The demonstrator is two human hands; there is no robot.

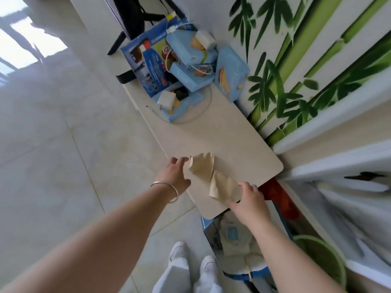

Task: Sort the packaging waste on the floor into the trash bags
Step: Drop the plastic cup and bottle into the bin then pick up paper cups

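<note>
Nearest: white shoes [191,259] on pale floor tiles [63,144]. Just right of them a blue box [213,231] with pale contents and a green bin [323,256] sit tucked under the table's near end, likely parked there as collection points; no trash bags can be made out for certain.

Right hand [248,199] pinches the near end of a beige folded paper [213,176], fingers curled over it at the table's [243,144] near corner. Left hand [176,176], bracelet [167,191] on wrist, is spread with fingers relaxed, fingertips touching or just beside the paper's far rolled end; cannot tell if it grips. Seems the paper is being stretched or gathered between both hands, held low over the tabletop for support.

Middle of the tabletop lies bare. Left of the table edge is open floor, good room to swing. Right side is shut in by the bamboo-painted wall [296,70].

Far end: blue cartons [190,66] piled with white cords, crowded against the wall and near the edge, waiting to be sorted.
</note>
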